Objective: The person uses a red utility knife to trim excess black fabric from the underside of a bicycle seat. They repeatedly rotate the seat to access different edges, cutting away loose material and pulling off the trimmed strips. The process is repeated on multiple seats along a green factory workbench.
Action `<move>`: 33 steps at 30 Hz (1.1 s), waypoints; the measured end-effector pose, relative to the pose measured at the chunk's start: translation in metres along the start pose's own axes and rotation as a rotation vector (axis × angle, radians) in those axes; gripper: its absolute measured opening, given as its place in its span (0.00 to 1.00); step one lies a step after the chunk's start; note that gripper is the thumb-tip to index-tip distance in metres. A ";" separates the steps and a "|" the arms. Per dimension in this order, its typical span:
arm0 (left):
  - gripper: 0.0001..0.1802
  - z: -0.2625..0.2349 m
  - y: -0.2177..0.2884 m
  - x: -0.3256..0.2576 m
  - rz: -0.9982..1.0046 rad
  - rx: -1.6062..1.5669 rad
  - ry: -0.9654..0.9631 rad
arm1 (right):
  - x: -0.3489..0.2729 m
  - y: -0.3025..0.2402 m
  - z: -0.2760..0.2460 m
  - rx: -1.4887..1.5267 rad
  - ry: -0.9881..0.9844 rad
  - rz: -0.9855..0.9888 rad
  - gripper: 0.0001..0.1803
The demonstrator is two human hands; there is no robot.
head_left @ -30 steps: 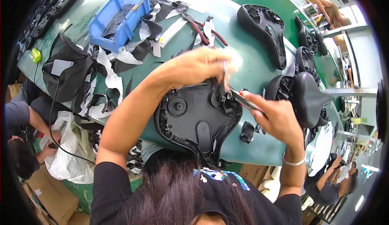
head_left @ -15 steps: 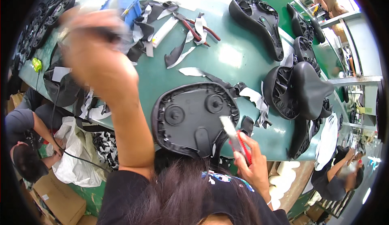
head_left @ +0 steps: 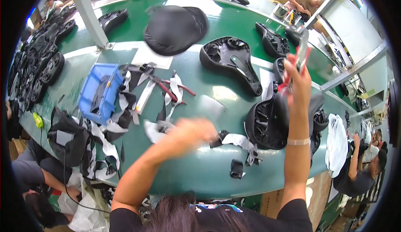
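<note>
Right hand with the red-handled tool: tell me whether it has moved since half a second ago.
Yes. The right hand has risen from the green table's near edge to above the black saddle, tool raised.

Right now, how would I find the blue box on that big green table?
Start at the green table and look to its left side, near the grey post. The blue plastic bin sits there beside red-handled pliers among black and white fabric scraps. It is the only bright blue thing there.

Left hand (head_left: pixel 193 131) motion-blurred; grip unreadable.
</note>
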State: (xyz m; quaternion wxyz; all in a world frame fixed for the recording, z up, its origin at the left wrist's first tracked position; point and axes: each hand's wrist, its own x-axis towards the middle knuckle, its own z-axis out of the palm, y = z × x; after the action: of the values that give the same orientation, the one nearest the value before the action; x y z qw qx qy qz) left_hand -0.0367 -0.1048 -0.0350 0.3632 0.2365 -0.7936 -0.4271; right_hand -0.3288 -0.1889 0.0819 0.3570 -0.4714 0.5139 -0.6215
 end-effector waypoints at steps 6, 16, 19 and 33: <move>0.14 0.023 -0.029 0.034 -0.079 -0.176 0.294 | 0.204 0.122 0.002 0.094 0.278 0.198 0.20; 0.17 0.025 -0.043 0.035 -0.256 -0.074 0.383 | 0.250 0.218 0.005 0.309 0.427 0.340 0.14; 0.18 0.027 -0.043 0.042 -0.238 -0.111 0.386 | 0.225 0.166 0.016 0.476 0.361 0.401 0.12; 0.22 -0.004 0.004 0.020 -0.518 -0.947 0.812 | -0.221 0.052 0.005 0.232 -0.538 0.752 0.28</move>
State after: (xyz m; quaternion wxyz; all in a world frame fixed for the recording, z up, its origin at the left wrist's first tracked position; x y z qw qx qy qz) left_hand -0.0468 -0.1186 -0.0227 0.5828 0.3762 -0.2391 -0.6795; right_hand -0.2599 0.0035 -0.0167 0.7276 -0.3541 0.4655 -0.3585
